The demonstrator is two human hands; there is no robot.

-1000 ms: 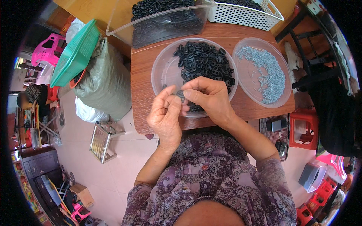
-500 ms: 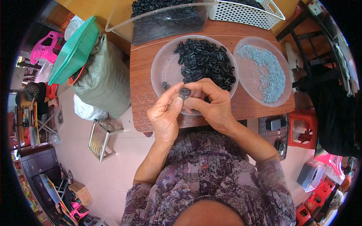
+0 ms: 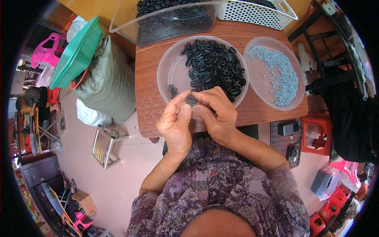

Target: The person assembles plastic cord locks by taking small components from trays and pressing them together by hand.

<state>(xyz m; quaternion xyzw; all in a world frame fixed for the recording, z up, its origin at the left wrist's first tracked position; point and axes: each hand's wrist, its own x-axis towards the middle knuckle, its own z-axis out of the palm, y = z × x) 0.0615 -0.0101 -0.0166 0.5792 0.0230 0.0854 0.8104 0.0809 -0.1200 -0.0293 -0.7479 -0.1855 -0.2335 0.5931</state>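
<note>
Between the fingertips of both my hands is a small black oval plastic part with holes (image 3: 192, 100). My left hand (image 3: 175, 122) pinches it from the left, thumb nearest me. From the other side my right hand (image 3: 218, 114) grips it between thumb and forefinger. Both hands are over the near rim of a round clear tray (image 3: 165, 75), which holds a heap of black oval parts (image 3: 215, 65). A few black pieces (image 3: 172, 91) lie apart at that tray's left. Right of it, a second round tray (image 3: 258, 91) carries many small grey-blue screws or pins (image 3: 284, 81).
Along the wooden table's (image 3: 148, 91) far edge stand a clear bin (image 3: 173, 33) of black parts and a white perforated basket (image 3: 260, 19). A green basket (image 3: 75, 55) leans on a stuffed sack (image 3: 112, 83) at left. A metal stool (image 3: 106, 148) and a red stool (image 3: 318, 134) flank me.
Both hands have drawn slightly down toward me. My right fingers have closed in around the black part, which now shows less, and the right hand has shifted a little left.
</note>
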